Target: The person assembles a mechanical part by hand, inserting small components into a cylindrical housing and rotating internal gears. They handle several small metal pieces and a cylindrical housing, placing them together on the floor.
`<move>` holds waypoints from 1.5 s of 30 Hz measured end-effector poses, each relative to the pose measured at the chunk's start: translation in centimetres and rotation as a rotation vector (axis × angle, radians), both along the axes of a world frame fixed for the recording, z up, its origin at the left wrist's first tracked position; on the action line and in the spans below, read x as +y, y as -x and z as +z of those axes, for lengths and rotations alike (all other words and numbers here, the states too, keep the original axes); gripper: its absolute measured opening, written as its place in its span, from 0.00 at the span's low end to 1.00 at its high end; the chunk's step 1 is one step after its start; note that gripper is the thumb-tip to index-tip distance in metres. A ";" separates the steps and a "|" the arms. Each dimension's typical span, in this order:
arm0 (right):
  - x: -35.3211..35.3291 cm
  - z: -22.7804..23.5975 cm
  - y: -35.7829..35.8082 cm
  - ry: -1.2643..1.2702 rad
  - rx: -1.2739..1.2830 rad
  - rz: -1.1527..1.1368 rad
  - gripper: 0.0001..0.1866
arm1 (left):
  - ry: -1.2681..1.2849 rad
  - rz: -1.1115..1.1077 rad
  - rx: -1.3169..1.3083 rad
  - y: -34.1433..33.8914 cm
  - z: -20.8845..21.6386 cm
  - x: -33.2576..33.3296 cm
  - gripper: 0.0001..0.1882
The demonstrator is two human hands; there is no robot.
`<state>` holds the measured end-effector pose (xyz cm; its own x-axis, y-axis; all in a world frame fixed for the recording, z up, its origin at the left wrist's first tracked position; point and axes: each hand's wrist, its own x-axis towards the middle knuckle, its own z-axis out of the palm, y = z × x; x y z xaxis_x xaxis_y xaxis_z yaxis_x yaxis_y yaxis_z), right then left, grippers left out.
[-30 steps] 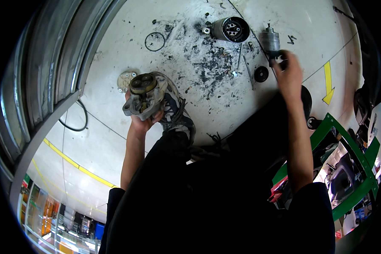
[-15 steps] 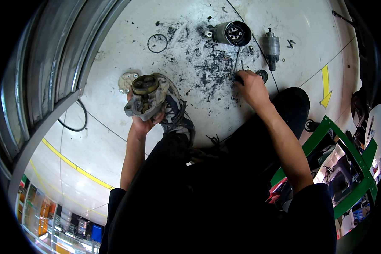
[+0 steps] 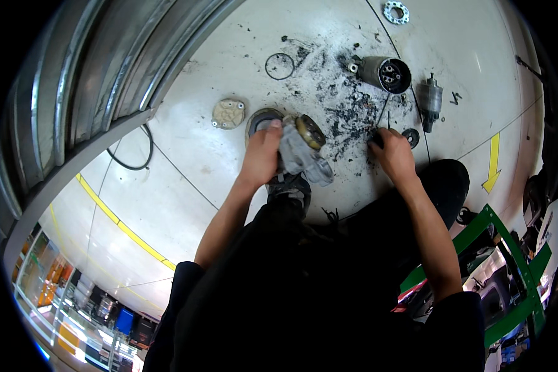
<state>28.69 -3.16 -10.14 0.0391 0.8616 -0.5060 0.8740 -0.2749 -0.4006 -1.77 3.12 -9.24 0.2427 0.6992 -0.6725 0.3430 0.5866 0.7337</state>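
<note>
My left hand is closed around a grey cast-metal housing, tilted over my shoe. A round, yellowish-rimmed gear part in the housing faces right. Down at the floor on the right, my right hand has its fingers closed on a small dark piece, too covered to name. Next to these fingers stand a thin rod and a black round cap. Farther off lie an open cylindrical motor casing and a smaller metal cylinder with a narrow end.
Black crumbs and dust cover the floor between my hands. A round cover plate, a thin black ring and a silver ring with holes lie around. A ridged metal shutter rises left; a green frame stands right.
The view has shifted. My left hand has moved the housing rightward and turned it, so the gear part now faces right instead of up. My right hand stays low by the rod, fingers closed.
</note>
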 end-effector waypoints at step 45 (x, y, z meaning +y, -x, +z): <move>4.9 2.6 -9.2 -0.464 0.050 -0.668 0.31 | 0.386 0.360 -0.346 0.1 0.7 0.7 0.33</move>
<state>37.86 1.77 -7.52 0.6058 0.7868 -0.1180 0.5626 -0.5285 -0.6357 -1.92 3.81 -8.50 0.2864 0.4998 -0.8174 -0.1445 0.8659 0.4789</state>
